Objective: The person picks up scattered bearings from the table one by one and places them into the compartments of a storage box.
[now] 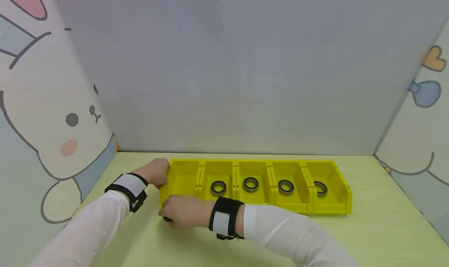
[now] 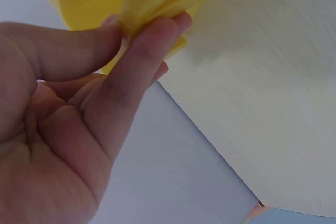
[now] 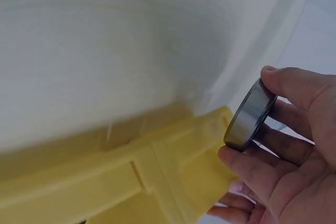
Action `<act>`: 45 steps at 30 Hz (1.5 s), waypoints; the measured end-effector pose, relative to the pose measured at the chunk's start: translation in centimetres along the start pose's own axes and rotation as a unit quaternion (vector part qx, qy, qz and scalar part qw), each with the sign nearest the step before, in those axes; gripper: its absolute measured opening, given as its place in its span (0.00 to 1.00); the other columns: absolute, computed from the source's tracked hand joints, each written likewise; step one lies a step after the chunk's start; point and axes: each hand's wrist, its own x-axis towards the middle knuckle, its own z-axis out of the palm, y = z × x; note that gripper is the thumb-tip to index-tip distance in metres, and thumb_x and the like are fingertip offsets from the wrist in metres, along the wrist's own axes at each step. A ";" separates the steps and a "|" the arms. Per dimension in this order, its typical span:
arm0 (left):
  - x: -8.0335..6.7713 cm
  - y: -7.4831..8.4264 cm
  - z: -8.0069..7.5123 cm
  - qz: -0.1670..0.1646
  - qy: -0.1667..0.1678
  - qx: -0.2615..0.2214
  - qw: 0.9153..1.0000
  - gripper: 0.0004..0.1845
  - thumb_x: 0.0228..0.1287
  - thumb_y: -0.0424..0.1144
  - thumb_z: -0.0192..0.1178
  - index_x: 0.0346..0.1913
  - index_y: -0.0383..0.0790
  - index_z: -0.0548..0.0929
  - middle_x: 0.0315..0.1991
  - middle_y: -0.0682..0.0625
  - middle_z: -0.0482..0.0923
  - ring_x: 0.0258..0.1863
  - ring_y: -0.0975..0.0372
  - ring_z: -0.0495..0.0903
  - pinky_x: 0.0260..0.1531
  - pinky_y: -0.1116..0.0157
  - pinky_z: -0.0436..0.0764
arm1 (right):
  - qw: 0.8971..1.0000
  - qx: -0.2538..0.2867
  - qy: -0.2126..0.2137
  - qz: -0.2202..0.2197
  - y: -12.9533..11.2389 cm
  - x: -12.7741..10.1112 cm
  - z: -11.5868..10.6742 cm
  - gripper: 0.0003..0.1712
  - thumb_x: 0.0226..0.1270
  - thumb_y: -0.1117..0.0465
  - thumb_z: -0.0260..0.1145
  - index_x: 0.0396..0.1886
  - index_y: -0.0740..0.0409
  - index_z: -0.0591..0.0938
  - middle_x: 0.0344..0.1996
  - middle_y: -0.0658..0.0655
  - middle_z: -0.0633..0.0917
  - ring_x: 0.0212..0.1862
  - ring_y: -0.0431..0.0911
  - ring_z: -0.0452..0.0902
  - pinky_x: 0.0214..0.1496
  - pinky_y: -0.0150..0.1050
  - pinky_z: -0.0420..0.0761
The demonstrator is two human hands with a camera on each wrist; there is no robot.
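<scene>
Nearest us, our right hand (image 1: 182,211) rests low on the green table (image 1: 386,236) in front of the leftmost yellow bin (image 1: 182,177). Its thumb and fingers are curled round a dark metal bearing ring (image 3: 250,114), pinching it on edge; in the head view only a dark sliver shows beneath the hand.

Just beyond, our left hand (image 1: 156,171) grips the left wall of that same bin, thumb and fingers (image 2: 152,51) pinching the yellow rim, steadying the row.

Farther on, the row of five joined bins (image 1: 329,208) runs to the right. The four to the right each hold one ring (image 1: 218,188) lying flat; the leftmost one looks empty.

We judge the step in hand to be carrying the last ring to the empty bin. The next move would call for lifting it over the front wall, laying it flat and loosening the pinch while the left hand keeps hold.
</scene>
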 end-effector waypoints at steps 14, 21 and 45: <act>0.2 -0.5 0.1 -0.008 -0.005 0.002 1.000 0.12 0.50 0.20 0.57 0.40 0.27 0.74 0.27 0.44 0.72 0.22 0.60 0.77 0.23 0.67 0.82 | 0.996 0.029 0.035 0.076 4.6 0.9 0.1 0.05 0.66 0.60 0.61 0.37 0.55 0.81 0.23 0.48 0.70 0.28 0.39 0.66 0.31 0.25 0.66; 0.4 -0.1 0.0 -0.002 -0.004 0.017 1.000 0.11 0.51 0.21 0.58 0.39 0.28 0.76 0.26 0.46 0.73 0.22 0.60 0.77 0.23 0.68 0.81 | 0.987 -0.122 0.006 0.101 5.1 1.9 1.9 0.08 0.67 0.56 0.60 0.44 0.49 0.81 0.36 0.47 0.80 0.35 0.41 0.70 0.41 0.27 0.73; 1.4 1.1 0.3 0.024 -0.010 0.003 1.000 0.10 0.50 0.21 0.56 0.37 0.29 0.77 0.26 0.44 0.73 0.23 0.60 0.76 0.22 0.67 0.80 | 0.981 -0.074 0.000 0.178 6.0 2.0 3.6 0.06 0.67 0.55 0.61 0.33 0.50 0.79 0.20 0.47 0.72 0.24 0.39 0.70 0.28 0.26 0.70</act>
